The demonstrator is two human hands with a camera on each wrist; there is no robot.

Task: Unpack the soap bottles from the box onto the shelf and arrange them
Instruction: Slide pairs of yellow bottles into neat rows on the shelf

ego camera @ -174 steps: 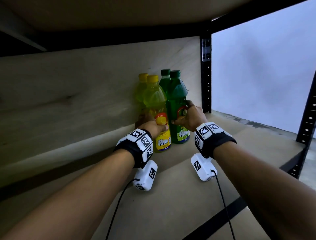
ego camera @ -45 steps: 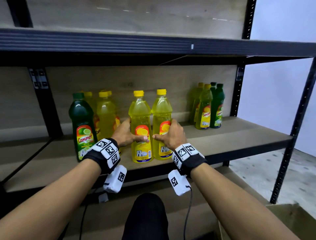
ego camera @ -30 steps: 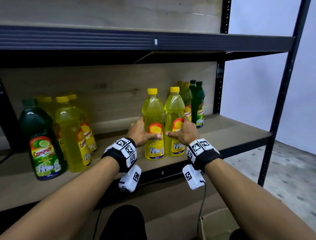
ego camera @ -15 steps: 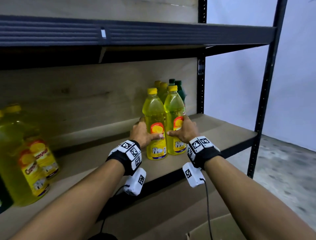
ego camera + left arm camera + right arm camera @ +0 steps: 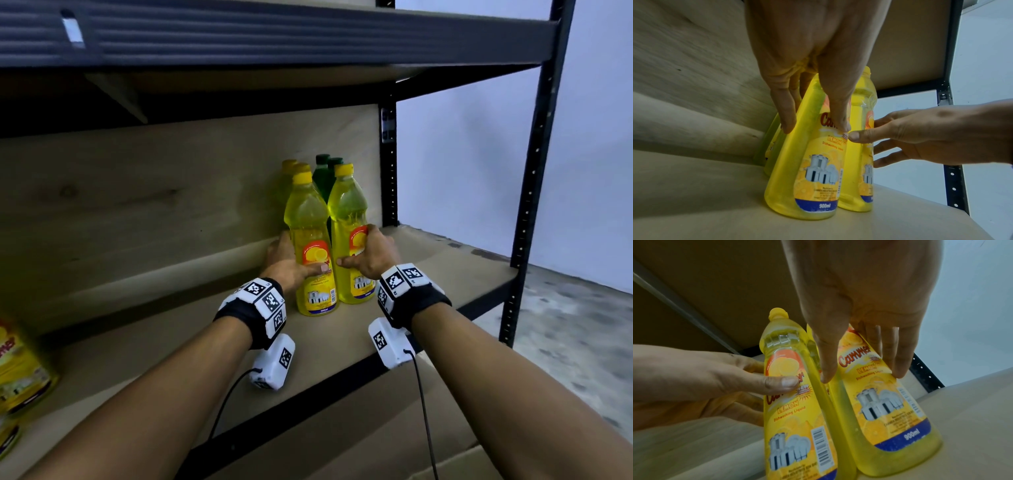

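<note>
On the right end of the black metal rack with its pale wooden shelf board [image 5: 342, 346], everything sits under a dark ribbed upper shelf beam [image 5: 274, 34], with a wooden back panel [image 5: 137, 212] behind and a grey concrete floor [image 5: 575, 335] off to the right. Two tall yellow plastic bottles of lemon dishwashing liquid stand upright side by side, touching, near the middle of the board's depth. The left yellow bottle [image 5: 313, 260] is gripped by the left hand [image 5: 286, 263]: thumb across the front label, fingers curled round the far side, as the left wrist view shows clearly. The right yellow bottle [image 5: 349, 240] is gripped by the right hand [image 5: 370, 253], thumb pressed on the inner front edge and fingers wrapped round the outer side. Both bottle bases rest flat on the board. Just behind them, against the back panel, stands a tight cluster: two more pale yellow-capped bottles [image 5: 291, 168] and two dark green bottles with green caps [image 5: 323, 174]. At the far left edge, blurred, part of another yellow labelled bottle [image 5: 20, 373] shows. Black wristbands with white coded markers [image 5: 260, 308] sit on both wrists.
</note>
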